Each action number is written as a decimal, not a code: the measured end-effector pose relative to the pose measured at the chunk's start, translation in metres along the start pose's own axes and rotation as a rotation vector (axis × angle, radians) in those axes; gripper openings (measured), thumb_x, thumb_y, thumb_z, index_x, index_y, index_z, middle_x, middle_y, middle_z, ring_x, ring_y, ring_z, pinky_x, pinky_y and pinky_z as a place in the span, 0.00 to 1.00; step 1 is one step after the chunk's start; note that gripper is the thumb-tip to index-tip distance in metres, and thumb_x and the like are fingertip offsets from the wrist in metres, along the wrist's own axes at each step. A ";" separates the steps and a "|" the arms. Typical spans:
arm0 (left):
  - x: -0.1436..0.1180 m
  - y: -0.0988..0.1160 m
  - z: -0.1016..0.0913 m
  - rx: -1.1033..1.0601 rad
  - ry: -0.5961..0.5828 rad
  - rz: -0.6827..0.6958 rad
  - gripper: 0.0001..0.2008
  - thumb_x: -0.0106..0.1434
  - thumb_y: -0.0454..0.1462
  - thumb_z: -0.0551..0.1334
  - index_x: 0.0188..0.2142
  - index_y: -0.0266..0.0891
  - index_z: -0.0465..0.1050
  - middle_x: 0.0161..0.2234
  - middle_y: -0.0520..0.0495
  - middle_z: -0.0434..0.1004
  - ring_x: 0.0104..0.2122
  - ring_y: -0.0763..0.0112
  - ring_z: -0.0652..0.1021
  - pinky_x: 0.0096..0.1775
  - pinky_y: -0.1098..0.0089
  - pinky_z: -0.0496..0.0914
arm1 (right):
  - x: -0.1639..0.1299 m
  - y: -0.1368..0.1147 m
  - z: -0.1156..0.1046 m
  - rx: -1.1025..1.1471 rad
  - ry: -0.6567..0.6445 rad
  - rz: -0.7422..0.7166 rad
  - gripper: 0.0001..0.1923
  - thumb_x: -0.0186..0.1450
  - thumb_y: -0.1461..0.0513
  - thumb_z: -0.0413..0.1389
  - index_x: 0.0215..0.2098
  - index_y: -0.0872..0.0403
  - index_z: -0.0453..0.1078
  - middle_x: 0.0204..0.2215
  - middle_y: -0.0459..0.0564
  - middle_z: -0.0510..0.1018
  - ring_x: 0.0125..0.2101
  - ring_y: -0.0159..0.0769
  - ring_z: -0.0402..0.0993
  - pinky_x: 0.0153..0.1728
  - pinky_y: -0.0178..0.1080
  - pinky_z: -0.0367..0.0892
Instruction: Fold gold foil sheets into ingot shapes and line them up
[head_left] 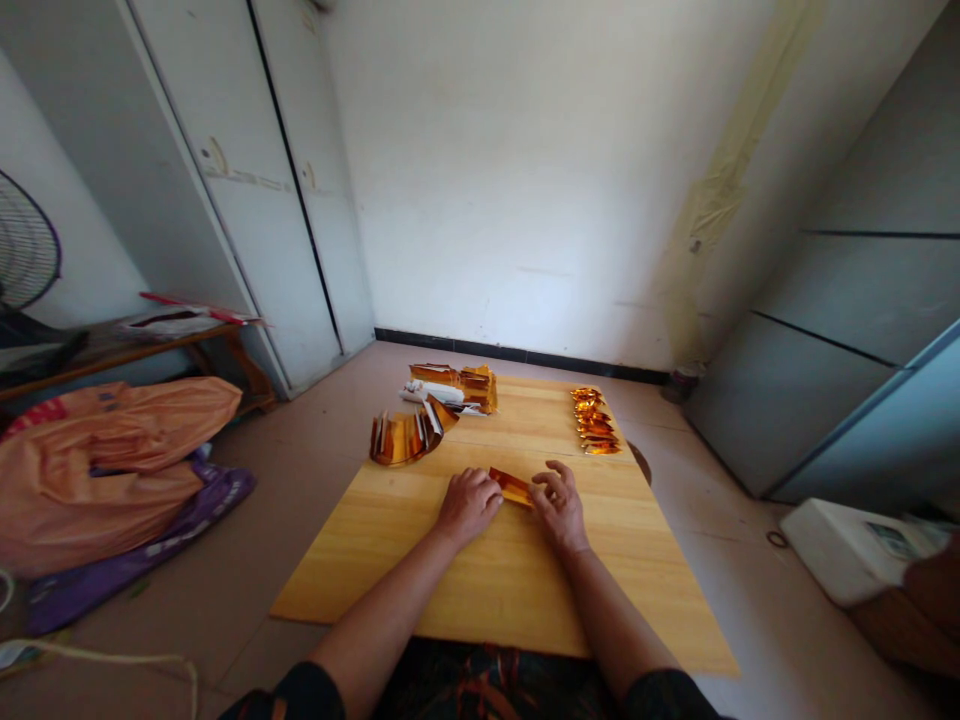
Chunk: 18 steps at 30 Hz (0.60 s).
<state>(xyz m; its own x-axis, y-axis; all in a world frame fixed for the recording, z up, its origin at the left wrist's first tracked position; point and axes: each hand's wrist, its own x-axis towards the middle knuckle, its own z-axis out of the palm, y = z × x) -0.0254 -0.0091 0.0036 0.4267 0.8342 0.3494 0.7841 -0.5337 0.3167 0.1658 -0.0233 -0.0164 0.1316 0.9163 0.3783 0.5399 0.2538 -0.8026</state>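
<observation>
A strip of shiny gold foil paper (512, 488) lies between my two hands, low over the wooden table. My left hand (469, 506) has its fingers closed on the strip's left end. At the right end, my right hand (559, 508) pinches the paper between thumb and fingers, with the index finger raised. Beyond my left hand, a curved, fanned stack of gold sheets (405, 438) stands on the table. Several folded gold foil pieces (595, 422) sit in a row at the far right of the tabletop.
At the table's (525, 580) back left lie more gold sheets (486, 385) and crumpled white wrapping (431, 392). Orange and purple bags (112, 470) lie on the floor to the left, below a bench (225, 345). A white box (844, 550) stands to the right.
</observation>
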 end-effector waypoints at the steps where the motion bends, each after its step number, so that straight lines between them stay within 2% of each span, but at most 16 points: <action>1: 0.001 0.000 0.000 0.004 -0.003 -0.009 0.06 0.62 0.38 0.58 0.33 0.42 0.74 0.35 0.49 0.72 0.40 0.66 0.70 0.40 0.66 0.61 | -0.001 0.000 -0.001 0.000 -0.020 -0.009 0.10 0.59 0.55 0.54 0.30 0.54 0.71 0.51 0.53 0.64 0.28 0.28 0.69 0.34 0.36 0.69; 3: 0.003 0.001 0.001 0.013 -0.007 -0.023 0.06 0.62 0.38 0.58 0.33 0.42 0.74 0.35 0.48 0.72 0.40 0.66 0.70 0.40 0.66 0.61 | -0.003 0.000 -0.001 -0.058 -0.070 -0.020 0.08 0.58 0.57 0.55 0.28 0.53 0.70 0.52 0.52 0.65 0.31 0.30 0.71 0.35 0.36 0.69; 8: 0.006 0.002 0.003 0.021 -0.015 -0.051 0.06 0.62 0.38 0.58 0.33 0.42 0.74 0.35 0.48 0.73 0.40 0.65 0.70 0.41 0.66 0.60 | -0.004 -0.004 0.002 -0.274 -0.099 -0.022 0.05 0.58 0.62 0.53 0.27 0.52 0.70 0.50 0.50 0.68 0.30 0.29 0.72 0.33 0.35 0.68; 18: 0.009 -0.005 0.012 -0.049 0.004 -0.098 0.08 0.63 0.33 0.56 0.37 0.44 0.73 0.37 0.50 0.76 0.40 0.66 0.71 0.40 0.66 0.60 | -0.003 -0.005 0.004 -0.369 -0.096 -0.067 0.05 0.58 0.65 0.52 0.28 0.52 0.70 0.45 0.50 0.72 0.38 0.33 0.73 0.37 0.32 0.66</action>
<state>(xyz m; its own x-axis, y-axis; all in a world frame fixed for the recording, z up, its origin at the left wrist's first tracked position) -0.0197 0.0026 -0.0056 0.3473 0.8823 0.3178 0.7989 -0.4558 0.3924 0.1594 -0.0257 -0.0156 0.0167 0.9307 0.3653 0.8096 0.2018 -0.5511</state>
